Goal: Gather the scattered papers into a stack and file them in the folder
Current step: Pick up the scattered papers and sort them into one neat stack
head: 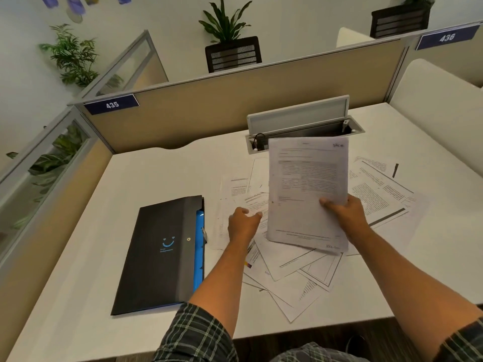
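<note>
Across the white cubicle desk [162, 178] loose papers [295, 273] are lying under my relaxed left hand [241, 223], the black folder [159, 257] just beyond it, while my right hand [345, 212] is pinching a raised sheaf [308, 189] that risks fanning apart.

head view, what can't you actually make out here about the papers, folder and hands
- Held sheets: body text too small and blurred; how many sheets the right hand grips is hidden by the top page.
- Scattered papers: partly covered by the held sheets and both arms, so no count.
- Left hand: seen from the back; whether its fingertips touch paper is unclear.
- Folder: closed, contents hidden apart from a blue edge; small print under the smiley is unreadable.
</note>
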A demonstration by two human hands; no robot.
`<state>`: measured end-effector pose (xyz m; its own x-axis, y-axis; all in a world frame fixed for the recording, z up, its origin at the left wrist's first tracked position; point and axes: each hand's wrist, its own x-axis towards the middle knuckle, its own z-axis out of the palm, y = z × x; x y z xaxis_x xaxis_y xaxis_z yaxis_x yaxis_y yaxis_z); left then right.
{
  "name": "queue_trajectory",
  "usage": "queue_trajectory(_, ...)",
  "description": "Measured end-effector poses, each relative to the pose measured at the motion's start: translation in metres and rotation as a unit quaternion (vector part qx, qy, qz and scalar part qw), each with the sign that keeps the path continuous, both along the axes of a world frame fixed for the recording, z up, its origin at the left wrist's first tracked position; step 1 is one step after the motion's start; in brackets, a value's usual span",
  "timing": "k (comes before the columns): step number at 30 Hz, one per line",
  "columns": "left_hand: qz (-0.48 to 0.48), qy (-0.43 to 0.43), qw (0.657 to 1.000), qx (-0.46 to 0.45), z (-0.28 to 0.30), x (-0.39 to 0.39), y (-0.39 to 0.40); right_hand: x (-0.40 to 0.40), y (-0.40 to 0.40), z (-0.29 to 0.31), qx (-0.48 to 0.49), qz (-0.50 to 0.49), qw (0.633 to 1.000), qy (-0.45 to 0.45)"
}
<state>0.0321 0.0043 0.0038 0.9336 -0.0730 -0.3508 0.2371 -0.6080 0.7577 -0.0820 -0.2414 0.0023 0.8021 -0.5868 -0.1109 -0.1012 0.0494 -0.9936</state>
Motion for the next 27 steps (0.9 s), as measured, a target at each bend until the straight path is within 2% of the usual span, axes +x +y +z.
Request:
queue_trajectory(3,0.005,0.061,0.995,0.075,-0.009,-0.009,-0.008,-0.008,-0.005,-0.018,0.006,-0.025,0.999,0.035)
queue_trajectory(7,0.026,0.066,0.992,0.100,-0.006,-0.013,-0.024,-0.015,-0.008,-0.040,0.005,-0.003,0.995,0.102)
queue_trajectory(11,0.076,0.094,0.992,0.042,-0.006,-0.002,-0.027,-0.015,-0.006,-0.044,-0.018,0.012,0.991,0.133)
queue_trajectory(16,0.150,0.132,0.973,-0.115,-0.008,0.010,-0.013,-0.012,-0.007,-0.044,-0.018,0.017,0.988,0.154)
queue_trajectory(19,0.129,0.123,0.977,-0.117,-0.007,0.014,-0.007,-0.014,-0.007,-0.046,-0.013,0.008,0.987,0.158)
queue_trajectory(24,0.182,0.090,0.965,-0.166,-0.006,0.012,-0.007,-0.015,-0.007,-0.044,0.002,-0.002,0.987,0.162)
queue_trajectory(27,0.141,0.068,0.977,-0.145,-0.005,0.017,-0.009,-0.016,-0.007,-0.042,0.002,-0.002,0.986,0.164)
